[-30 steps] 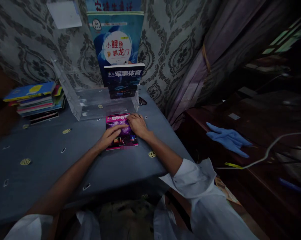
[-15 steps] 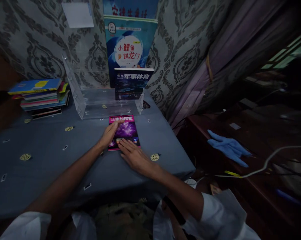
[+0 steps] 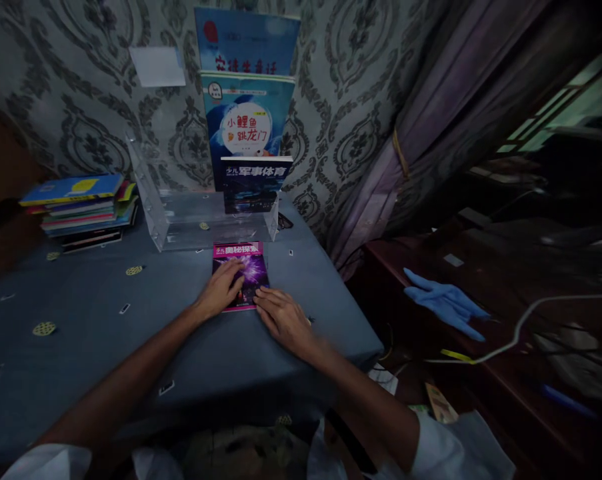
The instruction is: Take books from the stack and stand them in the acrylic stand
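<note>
A purple and black book [image 3: 253, 267] with a pink title band lies flat on the blue-grey tablecloth. My left hand [image 3: 218, 288] rests on its left side, fingers stretched over the cover. Over the lower right corner of the book lies my right hand [image 3: 283, 319], its fingers extended and open. Neither hand grips anything. Just behind the book stands a clear acrylic rack [image 3: 158, 217]. A dark book [image 3: 253, 187] leans upright at the right of the rack, with a blue book [image 3: 248, 100] and another blue book [image 3: 248, 40] higher behind it.
A stack of books [image 3: 88, 207] sits at the table's left rear. Dark glasses [image 3: 284, 221] lie beside the rack. On a dark red surface to the right are a blue glove [image 3: 443, 300] and a pale cable [image 3: 521, 323]. A purple curtain [image 3: 375, 180] hangs behind.
My left hand has slid down and left on the book, and my right hand has moved right, towards its corner. The camera view has shifted, showing more of the upper blue book.
</note>
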### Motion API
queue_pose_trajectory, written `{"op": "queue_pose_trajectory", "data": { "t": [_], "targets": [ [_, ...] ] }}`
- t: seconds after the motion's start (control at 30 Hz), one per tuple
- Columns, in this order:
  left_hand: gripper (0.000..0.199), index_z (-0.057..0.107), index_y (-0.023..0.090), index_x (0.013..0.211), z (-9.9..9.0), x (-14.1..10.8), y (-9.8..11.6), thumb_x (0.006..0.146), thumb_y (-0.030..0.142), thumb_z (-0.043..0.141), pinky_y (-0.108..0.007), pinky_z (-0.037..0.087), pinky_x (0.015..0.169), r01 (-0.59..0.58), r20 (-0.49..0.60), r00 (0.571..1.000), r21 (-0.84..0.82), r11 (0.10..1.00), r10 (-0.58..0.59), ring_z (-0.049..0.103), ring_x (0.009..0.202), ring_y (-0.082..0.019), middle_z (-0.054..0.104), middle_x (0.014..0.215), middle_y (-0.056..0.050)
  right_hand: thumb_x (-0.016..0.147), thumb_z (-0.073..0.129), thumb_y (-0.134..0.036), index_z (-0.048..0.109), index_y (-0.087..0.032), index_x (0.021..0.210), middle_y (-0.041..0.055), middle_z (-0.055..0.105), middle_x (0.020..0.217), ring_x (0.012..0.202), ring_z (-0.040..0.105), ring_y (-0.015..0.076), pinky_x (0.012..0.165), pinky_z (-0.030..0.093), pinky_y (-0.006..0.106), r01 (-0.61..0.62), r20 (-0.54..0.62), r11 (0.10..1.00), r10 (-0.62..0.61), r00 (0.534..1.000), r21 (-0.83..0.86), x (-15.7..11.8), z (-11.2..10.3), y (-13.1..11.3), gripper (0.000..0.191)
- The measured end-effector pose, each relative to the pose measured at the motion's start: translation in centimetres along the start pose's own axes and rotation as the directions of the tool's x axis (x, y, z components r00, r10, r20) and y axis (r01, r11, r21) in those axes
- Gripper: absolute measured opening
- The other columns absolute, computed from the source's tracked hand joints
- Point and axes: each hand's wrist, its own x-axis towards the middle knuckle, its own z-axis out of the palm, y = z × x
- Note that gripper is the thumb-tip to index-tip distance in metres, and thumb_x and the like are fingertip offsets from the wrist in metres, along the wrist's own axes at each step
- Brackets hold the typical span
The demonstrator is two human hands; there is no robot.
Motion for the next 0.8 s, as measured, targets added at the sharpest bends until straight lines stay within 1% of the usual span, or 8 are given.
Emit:
{"op": "queue_pose_trajectory", "data": {
  "t": [0.07, 0.13, 0.23, 0.3, 0.43, 0.5, 0.6, 0.8],
  "targets": [
    [0.034, 0.064, 0.018, 0.12, -0.4, 0.2, -0.9, 0.096, 0.033, 0.046, -0.048, 0.039, 0.114, 0.051, -0.066, 0.997, 0.141, 0.989, -0.042, 0.054, 0.129, -0.03, 0.063, 0.134, -0.013, 0.1, 0.051, -0.019, 0.071, -0.019, 0.121, 0.0109, 0.071, 0.126, 0.125, 0.062, 0.0236, 0.107, 0.051, 0.043, 0.012, -0.02, 1.0, -0.011, 1.0, 0.015, 0.0, 0.0, 0.2, 0.029],
    [0.032, 0.063, 0.017, 0.119, -0.9, 0.5, -2.1, 0.096, 0.031, 0.044, -0.049, 0.04, 0.112, 0.105, -0.11, 0.991, 0.247, 0.963, -0.08, 0.056, 0.124, -0.031, 0.064, 0.129, -0.014, 0.099, 0.053, -0.019, 0.071, -0.018, 0.121, 0.011, 0.072, 0.126, 0.125, 0.062, 0.0243, 0.107, 0.051, 0.044, 0.016, -0.035, 1.0, -0.015, 0.999, 0.019, 0.0, 0.1, 0.3, 0.029],
    [0.033, 0.06, 0.017, 0.122, -1.6, 1.2, -3.7, 0.097, 0.026, 0.041, -0.048, 0.042, 0.109, 0.131, -0.108, 0.989, 0.351, 0.927, -0.099, 0.057, 0.12, -0.03, 0.064, 0.124, -0.014, 0.097, 0.056, -0.018, 0.071, -0.02, 0.121, 0.0099, 0.071, 0.126, 0.128, 0.06, 0.0258, 0.106, 0.05, 0.047, 0.013, -0.03, 1.0, -0.013, 0.999, 0.018, 0.0, 0.2, 0.5, 0.028],
    [0.032, 0.061, 0.016, 0.122, -1.7, 1.8, -4.2, 0.097, 0.023, 0.041, -0.046, 0.043, 0.107, 0.122, -0.083, 0.992, 0.409, 0.904, -0.097, 0.057, 0.117, -0.03, 0.064, 0.124, -0.014, 0.097, 0.057, -0.019, 0.071, -0.022, 0.121, 0.0087, 0.071, 0.127, 0.129, 0.059, 0.0257, 0.107, 0.05, 0.047, 0.006, -0.024, 1.0, -0.006, 1.0, 0.022, 0.0, 0.3, 0.6, 0.028],
    [0.031, 0.064, 0.014, 0.117, -1.3, 3.1, -4.0, 0.097, 0.021, 0.041, -0.046, 0.043, 0.103, 0.076, -0.016, 0.997, 0.532, 0.843, -0.079, 0.055, 0.115, -0.031, 0.063, 0.122, -0.016, 0.098, 0.055, -0.021, 0.071, -0.022, 0.121, 0.0086, 0.071, 0.128, 0.13, 0.058, 0.0255, 0.106, 0.05, 0.048, 0.002, -0.02, 1.0, -0.001, 1.0, 0.025, -0.1, 0.3, 0.6, 0.028],
    [0.031, 0.064, 0.013, 0.116, -0.8, 3.9, -3.7, 0.096, 0.02, 0.041, -0.047, 0.042, 0.102, 0.053, 0.021, 0.997, 0.564, 0.824, -0.078, 0.054, 0.115, -0.032, 0.062, 0.121, -0.017, 0.099, 0.056, -0.021, 0.071, -0.022, 0.121, 0.0084, 0.071, 0.129, 0.13, 0.058, 0.0256, 0.106, 0.05, 0.048, -0.011, -0.019, 1.0, 0.012, 1.0, 0.022, -0.1, 0.2, 0.4, 0.028],
    [0.031, 0.065, 0.013, 0.115, 0.1, 5.1, -3.3, 0.095, 0.018, 0.041, -0.046, 0.043, 0.1, 0.024, 0.071, 0.994, 0.555, 0.831, -0.077, 0.054, 0.113, -0.03, 0.062, 0.119, -0.016, 0.099, 0.056, -0.022, 0.071, -0.024, 0.122, 0.0076, 0.07, 0.129, 0.131, 0.058, 0.025, 0.106, 0.05, 0.047, -0.038, -0.012, 0.999, 0.039, 0.999, 0.021, -0.1, 0.0, 0.2, 0.028],
    [0.033, 0.065, 0.013, 0.117, 2.1, 7.9, -2.1, 0.093, 0.013, 0.043, -0.045, 0.043, 0.101, -0.031, 0.147, 0.988, 0.507, 0.861, -0.051, 0.054, 0.113, -0.029, 0.062, 0.122, -0.016, 0.099, 0.055, -0.022, 0.072, -0.024, 0.122, 0.0077, 0.071, 0.127, 0.131, 0.058, 0.0234, 0.108, 0.049, 0.044, -0.029, -0.007, 0.999, 0.029, 1.0, 0.034, 0.1, -0.1, 0.2, 0.028]
  ]
}}
